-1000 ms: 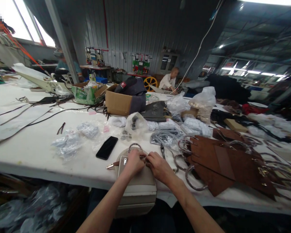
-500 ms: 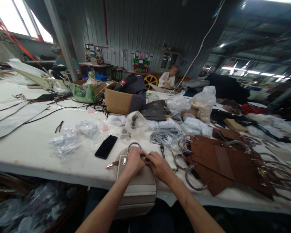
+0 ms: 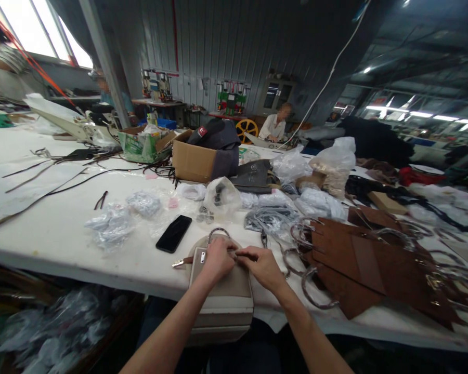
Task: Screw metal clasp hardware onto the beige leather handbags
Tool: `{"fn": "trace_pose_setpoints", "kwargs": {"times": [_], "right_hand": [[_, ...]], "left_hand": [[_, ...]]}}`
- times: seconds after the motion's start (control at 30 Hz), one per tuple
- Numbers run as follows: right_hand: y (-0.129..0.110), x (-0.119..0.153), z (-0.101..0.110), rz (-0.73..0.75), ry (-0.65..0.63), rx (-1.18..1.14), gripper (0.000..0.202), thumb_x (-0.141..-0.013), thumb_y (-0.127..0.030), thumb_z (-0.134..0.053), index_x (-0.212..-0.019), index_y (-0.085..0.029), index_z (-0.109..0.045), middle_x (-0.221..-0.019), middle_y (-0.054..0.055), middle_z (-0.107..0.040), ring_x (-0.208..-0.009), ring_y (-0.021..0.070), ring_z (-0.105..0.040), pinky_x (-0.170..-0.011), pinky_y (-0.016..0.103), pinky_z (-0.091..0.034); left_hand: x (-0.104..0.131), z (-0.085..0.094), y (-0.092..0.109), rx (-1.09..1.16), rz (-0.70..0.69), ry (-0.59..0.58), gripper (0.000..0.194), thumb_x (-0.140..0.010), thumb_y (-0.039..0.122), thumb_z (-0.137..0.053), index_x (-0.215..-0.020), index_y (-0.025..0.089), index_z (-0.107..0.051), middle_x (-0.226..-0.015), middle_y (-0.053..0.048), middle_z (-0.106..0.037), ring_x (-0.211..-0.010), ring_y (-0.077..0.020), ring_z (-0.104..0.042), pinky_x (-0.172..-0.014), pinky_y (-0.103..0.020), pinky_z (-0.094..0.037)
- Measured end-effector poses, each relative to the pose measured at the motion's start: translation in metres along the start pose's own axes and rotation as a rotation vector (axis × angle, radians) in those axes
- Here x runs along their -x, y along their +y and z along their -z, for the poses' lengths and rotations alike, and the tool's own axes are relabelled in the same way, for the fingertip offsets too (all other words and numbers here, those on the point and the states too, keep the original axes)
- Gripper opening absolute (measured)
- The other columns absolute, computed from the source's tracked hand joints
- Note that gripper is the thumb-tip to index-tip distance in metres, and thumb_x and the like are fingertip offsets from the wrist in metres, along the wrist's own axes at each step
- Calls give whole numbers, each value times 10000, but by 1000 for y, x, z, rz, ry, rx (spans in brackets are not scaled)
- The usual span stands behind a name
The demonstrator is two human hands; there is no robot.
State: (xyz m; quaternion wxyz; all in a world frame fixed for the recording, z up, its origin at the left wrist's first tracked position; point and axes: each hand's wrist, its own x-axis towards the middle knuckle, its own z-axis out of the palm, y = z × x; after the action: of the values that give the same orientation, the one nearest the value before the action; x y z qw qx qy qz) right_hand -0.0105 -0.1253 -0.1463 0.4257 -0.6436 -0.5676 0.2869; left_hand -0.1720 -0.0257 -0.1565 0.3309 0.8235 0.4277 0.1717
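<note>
A beige handbag (image 3: 223,305) leans at the table's front edge, its lower part over my lap. Its patterned handle (image 3: 218,230) arches up behind my fingers. From the left side juts a brown strap with a metal end (image 3: 182,262). My left hand (image 3: 220,256) rests on the bag's upper face, fingers curled and gripping near the handle's base. Close beside it, my right hand (image 3: 263,266) pinches thumb and forefinger together at the bag's upper right. Whatever sits between those fingertips is too small and covered to make out.
A black phone (image 3: 174,234) lies left of the bag. Brown leather bag pieces (image 3: 347,262) with looped handles spread to the right. Behind are plastic-wrapped parts (image 3: 272,218) and a cardboard box (image 3: 194,162). Co-workers are at the far side, one person (image 3: 273,124) by a machine.
My right hand has turned, its fingers drawn into a tighter pinch slightly right of before. My left hand stays on the bag. The view has shifted a little, and another person appears at far left.
</note>
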Motion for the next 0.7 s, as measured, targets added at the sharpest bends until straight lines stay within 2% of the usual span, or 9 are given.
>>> {"fn": "trace_pose_setpoints", "kwargs": {"times": [0.2,0.3,0.4,0.47,0.53,0.7], "right_hand": [[2,-4,-1,100,6,141,159,-971,-282,-743,-1035,-262,-887,-954,58,-810,-872,221,-725,-804,331,-542],[4,-4,-4,131,39,157,170,-987,-269,-742,-1108,-255,-860,-996,56,-785,-931,224,-712,-833,329,-537],[5,-2,-5,178,69,190,138,-1003,-234,-713,-1057,-236,-840,-1028,65,-752,-970,227,-699,-862,340,-536],[5,1,-5,206,49,202,182,-1034,-214,-658,-1027,-236,-838,-1032,68,-736,-977,223,-697,-888,350,-537],[5,4,-4,220,27,212,223,-1058,-214,-618,-1073,-246,-838,-1060,73,-728,-1000,224,-696,-910,357,-541],[7,8,-2,230,6,232,191,-1060,-263,-641,-1129,-232,-817,-1114,88,-708,-1045,234,-689,-933,364,-558]], "left_hand": [[-1,-3,-4,-13,-10,13,258,-859,189,-764,-1084,255,-873,-1139,-121,-742,-1174,-340,-651,-1053,-440,-506],[0,-4,-4,6,-26,24,272,-884,200,-746,-1114,272,-870,-1140,-116,-741,-1164,-332,-651,-1050,-438,-505],[1,-4,-5,13,-30,28,276,-895,199,-731,-1127,261,-867,-1160,-121,-743,-1178,-332,-651,-1068,-445,-500],[1,-5,-5,13,-16,29,282,-886,177,-723,-1119,246,-866,-1172,-124,-746,-1192,-331,-653,-1086,-447,-495],[0,-5,-6,20,-11,27,297,-872,165,-726,-1122,244,-865,-1179,-119,-751,-1202,-327,-656,-1099,-442,-494],[-5,-5,-13,43,-38,-8,340,-844,167,-744,-1150,248,-867,-1212,-110,-769,-1213,-324,-672,-1113,-430,-509]]}}
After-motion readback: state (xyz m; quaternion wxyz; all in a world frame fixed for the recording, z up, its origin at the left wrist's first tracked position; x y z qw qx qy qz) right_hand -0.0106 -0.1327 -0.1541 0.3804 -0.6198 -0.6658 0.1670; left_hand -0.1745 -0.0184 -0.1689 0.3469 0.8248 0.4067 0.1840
